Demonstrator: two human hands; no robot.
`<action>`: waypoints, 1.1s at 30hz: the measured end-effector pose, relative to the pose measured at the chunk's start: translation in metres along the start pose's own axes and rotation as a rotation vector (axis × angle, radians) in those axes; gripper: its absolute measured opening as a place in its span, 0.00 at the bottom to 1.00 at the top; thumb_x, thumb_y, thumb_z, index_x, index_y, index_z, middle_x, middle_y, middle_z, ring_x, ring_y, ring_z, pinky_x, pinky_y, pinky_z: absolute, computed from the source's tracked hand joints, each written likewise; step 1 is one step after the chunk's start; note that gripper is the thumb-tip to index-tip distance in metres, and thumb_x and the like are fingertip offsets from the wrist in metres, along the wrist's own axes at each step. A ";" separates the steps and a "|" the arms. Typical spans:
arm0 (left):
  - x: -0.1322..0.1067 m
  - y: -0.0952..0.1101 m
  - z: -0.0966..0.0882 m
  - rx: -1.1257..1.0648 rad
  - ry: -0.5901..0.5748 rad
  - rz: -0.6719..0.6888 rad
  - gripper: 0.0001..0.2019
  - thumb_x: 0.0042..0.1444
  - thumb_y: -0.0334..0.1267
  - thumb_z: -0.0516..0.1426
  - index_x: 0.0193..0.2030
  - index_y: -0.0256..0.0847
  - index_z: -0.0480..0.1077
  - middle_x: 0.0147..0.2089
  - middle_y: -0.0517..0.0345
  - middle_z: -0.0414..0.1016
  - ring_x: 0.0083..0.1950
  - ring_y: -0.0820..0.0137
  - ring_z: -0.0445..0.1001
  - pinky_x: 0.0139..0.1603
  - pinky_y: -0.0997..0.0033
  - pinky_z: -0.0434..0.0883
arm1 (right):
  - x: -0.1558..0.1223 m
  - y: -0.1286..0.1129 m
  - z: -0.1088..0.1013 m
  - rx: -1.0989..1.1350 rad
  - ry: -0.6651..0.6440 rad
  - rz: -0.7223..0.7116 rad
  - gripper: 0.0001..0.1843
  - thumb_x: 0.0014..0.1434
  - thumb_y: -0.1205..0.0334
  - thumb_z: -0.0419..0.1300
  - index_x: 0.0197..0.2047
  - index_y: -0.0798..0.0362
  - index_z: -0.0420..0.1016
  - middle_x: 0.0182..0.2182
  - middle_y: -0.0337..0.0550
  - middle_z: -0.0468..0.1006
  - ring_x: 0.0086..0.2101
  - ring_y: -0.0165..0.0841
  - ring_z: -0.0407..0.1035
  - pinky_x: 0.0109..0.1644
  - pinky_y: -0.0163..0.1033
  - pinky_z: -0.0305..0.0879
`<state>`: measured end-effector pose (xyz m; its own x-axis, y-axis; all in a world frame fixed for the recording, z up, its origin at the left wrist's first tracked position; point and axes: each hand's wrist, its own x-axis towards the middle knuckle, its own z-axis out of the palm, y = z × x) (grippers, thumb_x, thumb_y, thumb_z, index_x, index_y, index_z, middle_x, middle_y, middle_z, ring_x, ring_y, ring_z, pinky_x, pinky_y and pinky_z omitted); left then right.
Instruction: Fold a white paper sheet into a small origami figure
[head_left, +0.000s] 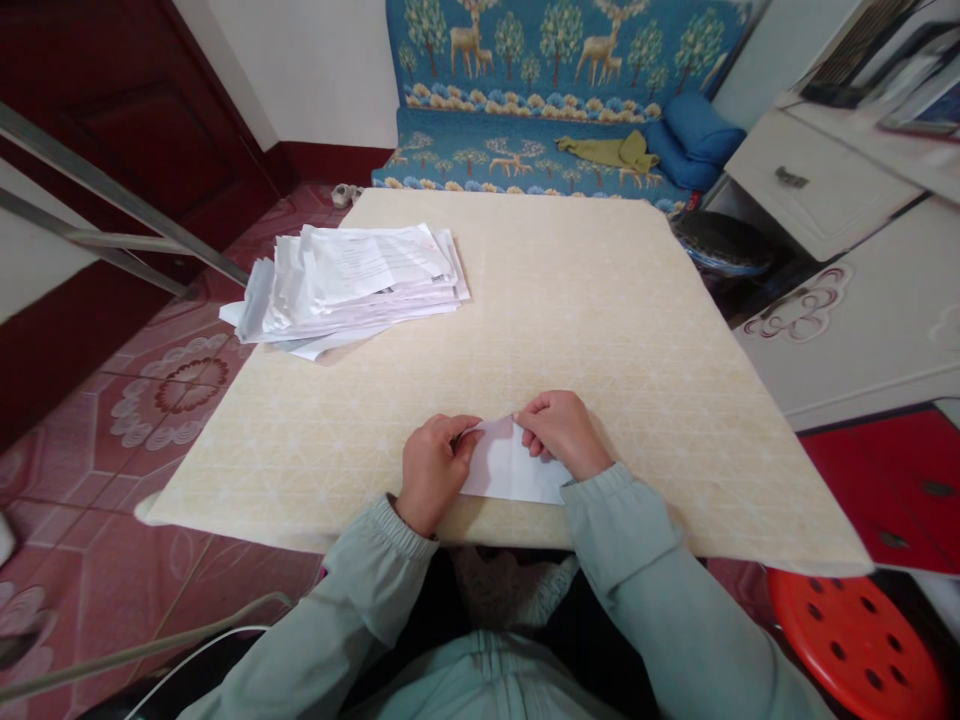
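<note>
A white sheet of paper (pixel 512 470), with a crease down its middle, lies near the front edge of the table. My left hand (pixel 437 465) is closed, its thumb and fingers pinching the paper's upper left corner. On the other side, my right hand (pixel 561 430) pinches the far edge close to the crease, fingers curled over the sheet. Part of the paper's right side is hidden under my right hand and sleeve. Farther off to the left sits an uneven stack of printed papers (pixel 360 270), apart from both hands.
The table (pixel 585 290) has a pale yellow patterned cloth. Behind it stands a blue sofa (pixel 517 120) with a green cloth (pixel 611 152). A white cabinet (pixel 862 290) is at the right, a red stool (pixel 862 640) at the lower right, and a metal frame (pixel 127 240) at the left.
</note>
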<state>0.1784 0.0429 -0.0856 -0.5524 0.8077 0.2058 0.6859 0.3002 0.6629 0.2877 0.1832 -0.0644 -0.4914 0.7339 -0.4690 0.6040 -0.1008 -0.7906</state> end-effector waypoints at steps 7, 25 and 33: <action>0.003 0.000 0.002 -0.015 0.021 -0.105 0.10 0.55 0.37 0.57 0.42 0.42 0.77 0.32 0.58 0.78 0.28 0.72 0.70 0.30 0.74 0.62 | 0.000 0.000 -0.001 0.003 0.007 0.004 0.10 0.51 0.71 0.58 0.21 0.54 0.64 0.11 0.34 0.70 0.11 0.24 0.62 0.11 0.26 0.53; 0.002 0.001 0.003 -0.038 0.040 -0.122 0.10 0.55 0.37 0.57 0.43 0.44 0.76 0.31 0.60 0.79 0.28 0.72 0.72 0.31 0.74 0.65 | 0.000 -0.001 0.000 -0.019 0.016 0.002 0.11 0.51 0.70 0.58 0.19 0.54 0.64 0.11 0.35 0.70 0.11 0.24 0.62 0.10 0.27 0.52; -0.003 0.003 0.000 -0.108 0.033 0.058 0.10 0.56 0.29 0.54 0.39 0.42 0.77 0.38 0.58 0.79 0.36 0.71 0.73 0.37 0.73 0.69 | 0.001 -0.001 0.002 -0.037 0.024 0.003 0.11 0.50 0.70 0.59 0.20 0.54 0.64 0.11 0.35 0.70 0.11 0.24 0.62 0.11 0.27 0.53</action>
<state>0.1824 0.0413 -0.0838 -0.5297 0.8045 0.2685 0.6630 0.1953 0.7227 0.2855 0.1824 -0.0648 -0.4744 0.7495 -0.4617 0.6284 -0.0791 -0.7739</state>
